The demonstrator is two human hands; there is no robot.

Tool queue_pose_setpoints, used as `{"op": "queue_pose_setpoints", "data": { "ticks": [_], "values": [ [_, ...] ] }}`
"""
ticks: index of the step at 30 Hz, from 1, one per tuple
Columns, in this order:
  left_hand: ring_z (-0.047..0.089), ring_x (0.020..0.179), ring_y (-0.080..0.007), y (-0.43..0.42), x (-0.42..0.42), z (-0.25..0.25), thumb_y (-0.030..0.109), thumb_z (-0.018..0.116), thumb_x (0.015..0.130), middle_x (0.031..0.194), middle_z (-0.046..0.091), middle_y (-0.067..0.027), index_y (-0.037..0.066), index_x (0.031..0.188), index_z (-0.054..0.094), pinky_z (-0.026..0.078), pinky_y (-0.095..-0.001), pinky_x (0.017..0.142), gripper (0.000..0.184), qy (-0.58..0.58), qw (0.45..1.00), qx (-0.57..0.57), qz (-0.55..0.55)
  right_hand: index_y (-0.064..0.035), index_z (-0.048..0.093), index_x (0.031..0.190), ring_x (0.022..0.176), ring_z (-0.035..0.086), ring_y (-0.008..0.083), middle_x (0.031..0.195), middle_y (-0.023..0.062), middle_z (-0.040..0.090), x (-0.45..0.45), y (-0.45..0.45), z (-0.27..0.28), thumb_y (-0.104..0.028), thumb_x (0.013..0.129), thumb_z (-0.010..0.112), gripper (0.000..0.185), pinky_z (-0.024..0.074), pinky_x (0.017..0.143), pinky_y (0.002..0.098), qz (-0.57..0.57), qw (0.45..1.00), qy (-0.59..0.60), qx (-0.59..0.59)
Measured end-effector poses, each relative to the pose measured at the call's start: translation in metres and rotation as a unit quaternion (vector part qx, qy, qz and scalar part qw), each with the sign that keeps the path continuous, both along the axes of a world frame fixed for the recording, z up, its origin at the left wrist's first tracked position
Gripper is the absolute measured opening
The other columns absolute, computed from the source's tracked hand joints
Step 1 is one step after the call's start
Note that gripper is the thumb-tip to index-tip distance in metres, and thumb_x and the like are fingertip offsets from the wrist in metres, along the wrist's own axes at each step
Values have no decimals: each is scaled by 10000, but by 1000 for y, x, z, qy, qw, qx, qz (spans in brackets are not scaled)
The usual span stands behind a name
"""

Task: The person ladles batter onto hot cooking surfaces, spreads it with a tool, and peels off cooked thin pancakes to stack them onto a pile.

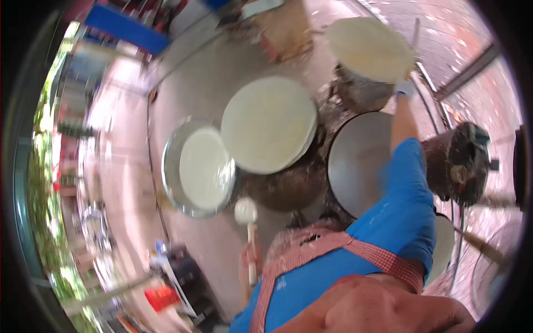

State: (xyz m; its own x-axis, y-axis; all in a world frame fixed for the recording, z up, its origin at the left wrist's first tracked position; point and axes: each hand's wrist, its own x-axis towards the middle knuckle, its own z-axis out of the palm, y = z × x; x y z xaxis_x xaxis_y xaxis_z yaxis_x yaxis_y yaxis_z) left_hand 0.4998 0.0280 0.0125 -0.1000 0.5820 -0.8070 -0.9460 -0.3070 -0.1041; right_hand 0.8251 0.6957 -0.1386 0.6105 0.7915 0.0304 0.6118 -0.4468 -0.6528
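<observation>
My left hand (251,256) is wrapped round the pale handle of a ladle (246,211), whose round bowl is coated in white batter. Just above it, a wide basin (167,166) holds white batter (206,169). Right of the basin lies a stack of large, thin, pale round sheets (269,125). My right hand (405,87), in a whitish glove, reaches far forward and grips the near edge of another round sheet (369,49), held over a round drum-like stand (363,91). Under my right forearm is a dark round griddle (358,161), bare where visible.
A dark, dirty metal cylinder (458,164) stands right of the griddle. A pale round surface and a wooden handle (484,247) show at lower right. Cardboard (286,28) lies at the top. A black box (186,277) and red packet (162,298) are at lower left.
</observation>
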Motion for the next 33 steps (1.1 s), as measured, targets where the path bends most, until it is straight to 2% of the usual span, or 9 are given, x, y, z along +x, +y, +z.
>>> {"op": "queue_pose_setpoints", "data": {
  "ticks": [7, 12, 16, 18, 21, 23, 25, 29, 33],
  "values": [
    [293, 397, -39, -13, -39, -25, 140, 447, 887, 585, 350, -6, 37, 1212, 425, 289, -146, 304, 341, -85, 980, 169, 64, 23, 607, 965, 713, 593, 232, 777, 138, 629, -67, -112, 54, -426, 742, 588, 501, 442, 608, 349, 283, 957, 49, 47],
    [302, 407, -56, -42, -103, -54, 143, 432, 896, 605, 365, -18, 149, 1306, 338, 302, -154, 298, 420, -24, 939, 329, 94, -1, 605, 984, 468, 493, 114, 607, 57, 535, -179, -188, 66, -300, 751, 625, 380, 369, 411, 274, 571, 816, 67, -60],
    [305, 402, -64, -44, -192, -39, 149, 412, 911, 634, 373, -22, 68, 930, 408, 280, -153, 274, 84, 267, 956, 115, -49, 5, 614, 839, 687, 592, 277, 725, 145, 612, -307, -287, 123, -329, 714, 602, 357, 441, 620, 366, 671, 732, -13, -117],
    [297, 378, -78, -62, -265, -116, 125, 426, 887, 611, 379, -2, 283, 1328, 240, 260, -159, 285, 504, 182, 956, 200, -113, -14, 611, 774, 743, 591, 333, 766, 172, 616, -370, -344, 129, -317, 694, 582, 315, 450, 668, 401, 726, 673, -130, -51],
    [275, 326, -81, -45, -337, -183, 139, 443, 866, 488, 328, -4, 101, 995, 455, 249, -216, 271, 135, 260, 937, -27, -233, -53, 618, 751, 739, 594, 326, 750, 161, 613, -452, -420, 93, -289, 683, 550, 255, 458, 679, 414, 734, 582, -330, -118],
    [274, 299, -106, -39, -374, -224, 154, 477, 833, 427, 303, -13, 63, 636, 377, 237, -270, 268, 239, 197, 897, -182, -352, -68, 621, 751, 756, 595, 325, 741, 159, 611, -474, -457, 109, -299, 685, 541, 253, 460, 686, 413, 775, 525, -343, -77],
    [270, 297, -119, -38, -382, -248, 166, 486, 829, 431, 299, -6, 81, 623, 329, 239, -271, 273, 272, 338, 803, -207, -444, -60, 615, 730, 726, 596, 328, 717, 177, 602, -472, -467, 147, -372, 688, 567, 318, 462, 664, 420, 746, 600, -256, -137],
    [267, 298, -115, -29, -371, -215, 166, 494, 830, 431, 288, 2, 104, 608, 308, 236, -258, 273, 297, 337, 827, -176, -415, -52, 606, 768, 729, 592, 335, 724, 178, 603, -434, -506, 74, -455, 691, 581, 411, 453, 670, 423, 695, 641, -263, -191],
    [277, 335, -50, -20, -376, -106, 113, 486, 846, 485, 311, 22, 87, 643, 337, 248, -179, 250, 254, -66, 977, 12, -201, -50, 608, 855, 729, 598, 335, 751, 177, 614, -401, -555, 87, -464, 723, 587, 435, 459, 650, 422, 649, 718, -193, -162]
  ]
}}
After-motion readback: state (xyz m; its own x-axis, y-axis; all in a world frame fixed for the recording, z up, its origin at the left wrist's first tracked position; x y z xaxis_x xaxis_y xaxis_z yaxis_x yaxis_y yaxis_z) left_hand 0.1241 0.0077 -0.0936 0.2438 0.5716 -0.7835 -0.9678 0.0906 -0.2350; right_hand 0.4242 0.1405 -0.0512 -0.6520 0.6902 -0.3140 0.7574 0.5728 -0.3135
